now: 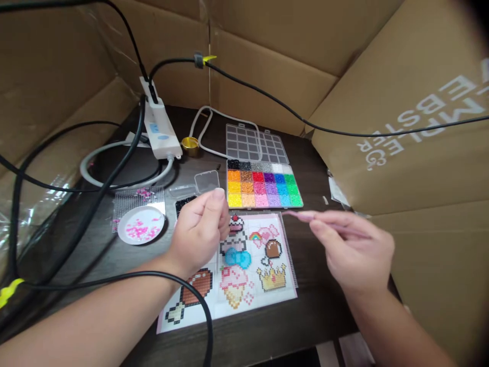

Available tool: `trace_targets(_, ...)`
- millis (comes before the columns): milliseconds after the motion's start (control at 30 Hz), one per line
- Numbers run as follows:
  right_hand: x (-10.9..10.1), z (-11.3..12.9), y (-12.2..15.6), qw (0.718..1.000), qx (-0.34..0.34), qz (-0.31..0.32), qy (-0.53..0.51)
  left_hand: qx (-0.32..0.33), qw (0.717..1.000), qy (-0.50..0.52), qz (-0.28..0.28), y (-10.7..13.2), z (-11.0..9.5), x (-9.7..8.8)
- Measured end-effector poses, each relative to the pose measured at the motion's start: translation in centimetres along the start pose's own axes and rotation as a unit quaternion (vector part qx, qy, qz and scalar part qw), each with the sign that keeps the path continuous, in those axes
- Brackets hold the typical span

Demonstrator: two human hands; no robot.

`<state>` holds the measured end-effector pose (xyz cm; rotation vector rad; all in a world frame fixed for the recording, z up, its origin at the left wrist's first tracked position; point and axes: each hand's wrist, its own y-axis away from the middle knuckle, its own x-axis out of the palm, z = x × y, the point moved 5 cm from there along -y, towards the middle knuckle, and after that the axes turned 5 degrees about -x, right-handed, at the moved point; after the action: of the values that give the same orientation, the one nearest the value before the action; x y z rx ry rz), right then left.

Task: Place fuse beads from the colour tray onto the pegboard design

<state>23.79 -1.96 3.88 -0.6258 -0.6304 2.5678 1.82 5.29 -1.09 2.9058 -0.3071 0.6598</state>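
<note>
Bead placing in hand: left hand [198, 229] curled shut above pattern sheet [244, 265], right hand [353, 250] pinching pink tweezers [305, 216] near bead box [263, 186]; next move needs a steady pick.

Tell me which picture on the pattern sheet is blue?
The round blue shape in the middle of the pattern sheet. The crown, drumstick and ice cream around it are yellow, brown and pink.

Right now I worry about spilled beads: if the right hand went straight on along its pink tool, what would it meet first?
Probably the left hand; the right hand aims its pink tool leftward, just below the bead box. Depth is unclear.
</note>
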Motion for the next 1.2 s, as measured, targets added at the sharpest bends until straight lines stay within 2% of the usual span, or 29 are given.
trace_targets(133,-1.4,-2.0,4.2,0.998,0.065,0.018,0.011,0.015,1.0,-0.011,0.004,-0.2,-0.2,0.2)
trace_targets(267,-0.8,-3.5,5.8,0.994,0.105,0.024,-0.025,0.023,1.0,-0.009,0.005,0.0,-0.3,0.3)
trace_targets(800,-0.2,-3.6,5.9,0.99,0.136,0.026,0.009,0.03,0.999,-0.025,0.012,0.2,-0.4,0.4)
trace_targets(1200,-0.2,-3.5,5.8,0.991,0.126,0.032,0.01,0.028,0.999,-0.023,0.006,0.2,-0.5,0.4)
